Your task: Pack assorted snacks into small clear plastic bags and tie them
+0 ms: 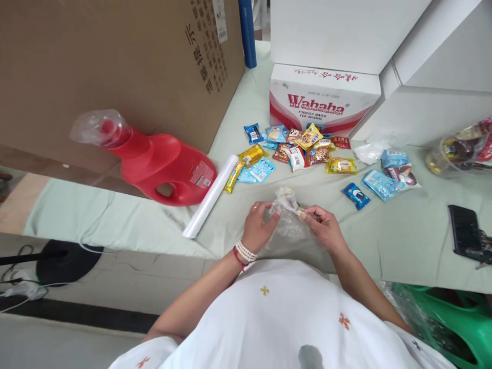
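Note:
A crumpled clear plastic bag point(289, 218) is stretched between my two hands, just above the near edge of the table. My left hand point(261, 224) pinches the bag's left side between thumb and fingers. On the other side, my right hand point(323, 225) is closed on the bag's right side, where a bit of something yellow and dark shows at the fingertips, too small to name. Beyond my hands lies a loose pile of wrapped snacks point(307, 136). Nearest my right hand is a dark blue snack packet point(356, 196).
A red jug point(169, 164) and a white plastic roll point(211, 197) lie at left by a large cardboard box point(115, 66). Behind the snacks stands a Wahaha carton point(325, 100). To the right are light blue packets point(382, 183), a clear tub point(453, 156) and a phone point(465, 230).

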`<state>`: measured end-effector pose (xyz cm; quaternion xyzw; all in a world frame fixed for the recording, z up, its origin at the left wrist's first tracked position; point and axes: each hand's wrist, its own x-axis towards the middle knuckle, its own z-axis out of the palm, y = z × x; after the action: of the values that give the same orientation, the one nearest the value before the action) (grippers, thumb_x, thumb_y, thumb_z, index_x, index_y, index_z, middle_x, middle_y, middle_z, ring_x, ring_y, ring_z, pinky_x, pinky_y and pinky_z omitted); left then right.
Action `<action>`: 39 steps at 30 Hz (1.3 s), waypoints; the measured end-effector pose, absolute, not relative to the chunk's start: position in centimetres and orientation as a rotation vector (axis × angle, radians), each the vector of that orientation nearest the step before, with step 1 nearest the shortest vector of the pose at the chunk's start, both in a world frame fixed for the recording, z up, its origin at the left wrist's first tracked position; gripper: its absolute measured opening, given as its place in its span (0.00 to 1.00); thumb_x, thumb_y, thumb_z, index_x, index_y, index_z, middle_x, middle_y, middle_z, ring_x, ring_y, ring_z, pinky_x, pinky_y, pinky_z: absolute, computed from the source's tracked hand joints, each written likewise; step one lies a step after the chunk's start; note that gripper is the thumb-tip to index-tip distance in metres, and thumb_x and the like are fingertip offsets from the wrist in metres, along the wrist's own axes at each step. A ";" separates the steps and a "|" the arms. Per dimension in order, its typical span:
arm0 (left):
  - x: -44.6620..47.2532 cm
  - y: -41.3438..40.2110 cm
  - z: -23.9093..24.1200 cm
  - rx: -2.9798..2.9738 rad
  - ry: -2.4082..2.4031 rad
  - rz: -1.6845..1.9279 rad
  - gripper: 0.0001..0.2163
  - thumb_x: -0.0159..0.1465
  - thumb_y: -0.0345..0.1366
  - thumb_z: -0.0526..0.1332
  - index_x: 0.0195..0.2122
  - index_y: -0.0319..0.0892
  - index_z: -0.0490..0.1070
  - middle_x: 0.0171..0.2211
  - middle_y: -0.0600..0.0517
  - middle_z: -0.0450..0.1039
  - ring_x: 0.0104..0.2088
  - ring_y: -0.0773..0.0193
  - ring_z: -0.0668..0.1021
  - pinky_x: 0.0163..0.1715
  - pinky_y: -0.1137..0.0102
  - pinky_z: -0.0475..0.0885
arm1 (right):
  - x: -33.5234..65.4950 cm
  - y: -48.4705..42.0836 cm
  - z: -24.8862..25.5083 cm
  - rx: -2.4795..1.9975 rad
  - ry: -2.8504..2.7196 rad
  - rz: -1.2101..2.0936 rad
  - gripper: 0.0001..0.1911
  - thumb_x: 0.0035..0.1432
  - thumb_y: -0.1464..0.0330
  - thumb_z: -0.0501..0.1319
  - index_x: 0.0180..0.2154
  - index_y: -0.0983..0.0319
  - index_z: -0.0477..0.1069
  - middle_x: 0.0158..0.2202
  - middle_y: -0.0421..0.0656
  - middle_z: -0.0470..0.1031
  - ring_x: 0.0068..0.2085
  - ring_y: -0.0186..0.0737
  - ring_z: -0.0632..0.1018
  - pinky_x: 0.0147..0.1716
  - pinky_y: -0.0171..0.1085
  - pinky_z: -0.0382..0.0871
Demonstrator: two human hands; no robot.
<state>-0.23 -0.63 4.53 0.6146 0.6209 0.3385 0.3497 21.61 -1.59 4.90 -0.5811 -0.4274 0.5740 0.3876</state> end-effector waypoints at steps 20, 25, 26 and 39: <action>1.7 -2.1 4.7 0.839 1.216 1.088 0.21 0.62 0.58 0.64 0.35 0.42 0.72 0.17 0.63 0.53 0.17 0.73 0.57 0.16 0.76 0.56 | 21.7 -2.1 5.2 -1.542 -0.964 1.372 0.22 0.56 0.47 0.65 0.34 0.60 0.72 0.33 0.41 0.74 0.33 0.37 0.73 0.32 0.36 0.70; 0.0 -2.9 3.9 0.587 1.307 1.146 0.22 0.60 0.60 0.64 0.34 0.44 0.67 0.16 0.64 0.51 0.13 0.74 0.57 0.12 0.78 0.54 | 21.5 -1.8 4.1 -1.516 -0.714 1.387 0.20 0.57 0.49 0.65 0.35 0.57 0.66 0.29 0.37 0.70 0.24 0.33 0.67 0.20 0.33 0.62; -0.4 -2.9 3.9 0.554 1.337 1.172 0.22 0.61 0.60 0.64 0.34 0.45 0.66 0.17 0.64 0.53 0.13 0.73 0.59 0.12 0.78 0.55 | 21.8 -1.6 4.1 -1.526 -0.729 1.375 0.19 0.57 0.50 0.65 0.34 0.57 0.65 0.27 0.36 0.69 0.23 0.33 0.65 0.19 0.33 0.59; -7.3 -3.6 3.5 0.997 2.019 0.975 0.15 0.61 0.48 0.64 0.41 0.44 0.67 0.33 0.49 0.73 0.40 0.50 0.80 0.40 0.56 0.75 | 25.5 1.6 2.0 -1.637 -1.127 1.369 0.21 0.56 0.48 0.62 0.38 0.58 0.71 0.34 0.41 0.76 0.30 0.38 0.75 0.27 0.36 0.70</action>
<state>-7.28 -3.56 3.52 0.3826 0.7747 0.3739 0.3371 25.55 1.57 2.01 -0.6340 -0.4362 0.5301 0.3560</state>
